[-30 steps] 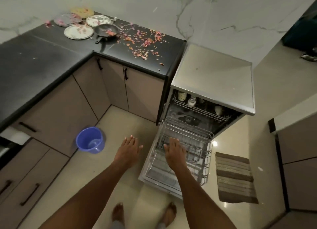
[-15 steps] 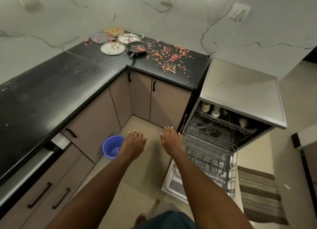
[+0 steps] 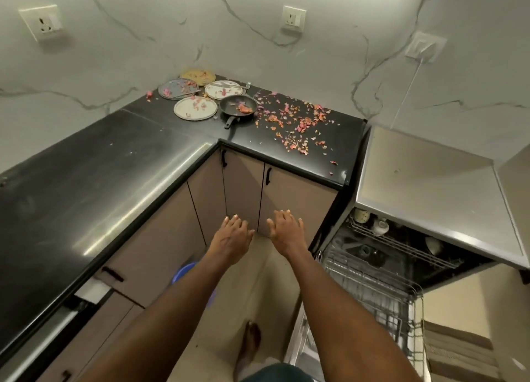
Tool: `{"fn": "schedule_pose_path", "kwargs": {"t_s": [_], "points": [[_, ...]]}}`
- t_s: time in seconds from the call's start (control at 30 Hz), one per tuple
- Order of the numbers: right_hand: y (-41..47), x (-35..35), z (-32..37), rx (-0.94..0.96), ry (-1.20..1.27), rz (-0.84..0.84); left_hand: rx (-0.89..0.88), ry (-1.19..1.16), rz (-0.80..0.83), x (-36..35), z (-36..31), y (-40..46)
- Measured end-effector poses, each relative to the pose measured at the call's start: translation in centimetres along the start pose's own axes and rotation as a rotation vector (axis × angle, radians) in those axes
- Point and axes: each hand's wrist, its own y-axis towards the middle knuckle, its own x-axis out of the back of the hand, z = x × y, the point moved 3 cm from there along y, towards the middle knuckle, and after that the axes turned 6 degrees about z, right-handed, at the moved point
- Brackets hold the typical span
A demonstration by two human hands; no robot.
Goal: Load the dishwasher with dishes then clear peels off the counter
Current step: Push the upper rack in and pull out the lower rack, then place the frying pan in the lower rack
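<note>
Dishwasher (image 3: 407,255) open, left hand (image 3: 232,238) and right hand (image 3: 286,229) outstretched, fingers relaxed, empty

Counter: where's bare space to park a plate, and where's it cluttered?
Bare: the long left run of the counter, from the corner plates toward the camera. The dishwasher top is bare too. Crowded: back corner with plates and frying pan, then scattered peels right of it.

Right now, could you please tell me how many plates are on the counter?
4, clustered in the counter's far corner: a yellowish plate nearest the wall, a grey plate left, a white plate right, and a white plate in front, beside the pan. None appear hidden.
</note>
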Motion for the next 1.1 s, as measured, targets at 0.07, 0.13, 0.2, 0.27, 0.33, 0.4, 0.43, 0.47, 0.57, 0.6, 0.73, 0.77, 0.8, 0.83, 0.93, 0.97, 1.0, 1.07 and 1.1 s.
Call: {"fn": "schedule_pose_path", "kwargs": {"t_s": [0.07, 0.13, 0.2, 0.27, 0.33, 0.4, 0.43, 0.47, 0.57, 0.6, 0.73, 0.77, 0.8, 0.83, 0.93, 0.97, 1.0, 1.07, 1.1], "points": [[3.3, 1.3, 0.5, 0.006, -0.002, -0.021, 0.008, -0.015, -0.016, 1.6, 1.2, 3.3], [6.9, 2.6, 0.7, 0.01, 0.0, -0.038, 0.031, -0.025, -0.038, 3.4, 2.5, 6.6], [10.6, 3.7, 1.0, 0.009, 0.004, -0.059, 0.062, -0.043, -0.073, 5.4, 3.6, 9.7], [13.3, 4.3, 1.3, -0.008, 0.026, -0.069, 0.098, -0.085, -0.091, 6.4, 4.6, 12.0], [15.1, 4.3, 1.6, 0.005, 0.026, -0.053, 0.119, -0.082, -0.09, 6.8, 5.3, 13.7], [16.8, 4.3, 1.6, 0.038, -0.014, -0.009, 0.129, -0.078, -0.076, 6.9, 5.7, 15.8], [17.7, 4.5, 1.4, 0.047, -0.028, 0.01, 0.131, -0.092, -0.066, 6.9, 5.7, 17.0], [18.7, 4.7, 1.1, 0.056, -0.039, 0.021, 0.126, -0.099, -0.061, 6.9, 5.7, 18.3], [22.1, 5.5, 0.0, 0.064, -0.029, 0.043, 0.086, -0.062, -0.055, 6.8, 5.4, 22.4], [23.4, 6.0, -0.2, 0.061, -0.004, 0.053, 0.072, -0.047, -0.054, 7.0, 5.2, 23.7], [29.8, 8.1, -0.4, 0.042, 0.032, 0.033, 0.008, -0.03, -0.113, 8.8, 5.4, 29.6], [31.5, 8.5, -0.2, 0.036, 0.04, 0.018, -0.012, -0.032, -0.126, 9.3, 5.8, 31.2], [33.2, 8.9, 0.1, 0.033, 0.053, 0.004, -0.027, -0.034, -0.141, 9.8, 6.4, 32.9], [34.8, 9.1, 0.4, 0.026, 0.069, 0.0, -0.033, -0.043, -0.154, 10.3, 7.1, 34.6], [39.2, 9.4, 0.8, -0.026, 0.134, 0.013, 0.005, -0.06, -0.229, 12.1, 9.9, 39.8], [40.5, 9.5, 0.9, -0.046, 0.161, 0.014, 0.024, -0.056, -0.276, 12.8, 10.9, 41.5], [41.9, 9.5, 0.9, -0.061, 0.19, 0.012, 0.055, -0.051, -0.325, 13.6, 11.9, 43.1], [43.9, 9.8, 0.9, -0.086, 0.243, 0.023, 0.114, -0.074, -0.371, 14.9, 13.7, 45.9], [44.7, 9.8, 0.8, -0.101, 0.254, 0.041, 0.162, -0.102, -0.369, 15.2, 14.5, 47.0]]}}
